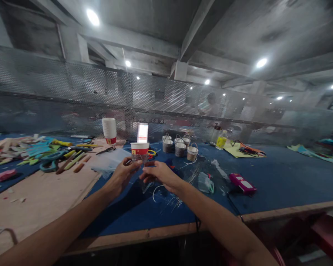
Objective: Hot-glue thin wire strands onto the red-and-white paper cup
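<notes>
Paper cup was pinched at its base between the left hand and right hand, fingers closed on it, steadied above the blue table.

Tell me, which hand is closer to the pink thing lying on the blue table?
Right. The right hand is nearer to the pink thing, which lies off to its right on the blue table. The left hand is farther away, beyond the paper cup.

One camera on the person's head, looking forward and slightly down along both forearms, left hand and right hand close at centre, blue counter spreading wide below, mesh screen and ceiling beams filling the upper half
</notes>
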Demonstrator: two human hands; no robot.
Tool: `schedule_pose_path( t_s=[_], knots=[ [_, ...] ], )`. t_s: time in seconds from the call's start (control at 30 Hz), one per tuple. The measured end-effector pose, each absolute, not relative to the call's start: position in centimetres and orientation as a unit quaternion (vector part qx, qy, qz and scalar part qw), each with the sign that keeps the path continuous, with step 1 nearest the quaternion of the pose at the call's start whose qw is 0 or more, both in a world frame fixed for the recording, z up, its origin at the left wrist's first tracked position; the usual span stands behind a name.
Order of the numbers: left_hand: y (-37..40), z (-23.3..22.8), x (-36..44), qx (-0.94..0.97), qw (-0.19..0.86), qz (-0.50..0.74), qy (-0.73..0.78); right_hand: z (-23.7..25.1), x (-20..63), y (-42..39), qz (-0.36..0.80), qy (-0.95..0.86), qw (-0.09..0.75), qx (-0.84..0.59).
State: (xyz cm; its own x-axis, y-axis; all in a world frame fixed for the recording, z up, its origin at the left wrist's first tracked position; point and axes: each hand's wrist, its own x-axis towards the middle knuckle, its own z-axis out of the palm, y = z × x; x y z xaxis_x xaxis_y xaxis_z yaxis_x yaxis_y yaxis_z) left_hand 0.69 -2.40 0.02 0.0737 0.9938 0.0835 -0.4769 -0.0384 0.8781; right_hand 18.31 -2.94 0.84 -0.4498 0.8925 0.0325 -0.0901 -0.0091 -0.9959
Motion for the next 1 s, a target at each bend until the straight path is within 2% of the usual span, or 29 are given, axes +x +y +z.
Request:
schedule_pose_path(
  t_s=[0.17, 0.3, 0.63, 1.0],
  knots=[
    [-2.4, 0.0, 0.8, 0.423, 0.581, 0.609, 0.336, 1.0, 19.4, -2.5, 0.489, -0.613, 0.501, -0.368],
    [-2.7, 0.3, 1.1, 0.429, 0.583, 0.595, 0.349, 1.5, 20.3, -2.6, 0.431, -0.618, 0.541, -0.373],
    [-3.7, 1.0, 1.6, 0.435, 0.605, 0.575, 0.339, 1.6, 20.7, -2.6, 0.393, -0.612, 0.558, -0.4],
    [-2.9, -0.5, 1.0, 0.478, 0.625, 0.538, 0.302, 1.6, 20.6, -2.6, 0.389, -0.599, 0.588, -0.38]
  ],
)
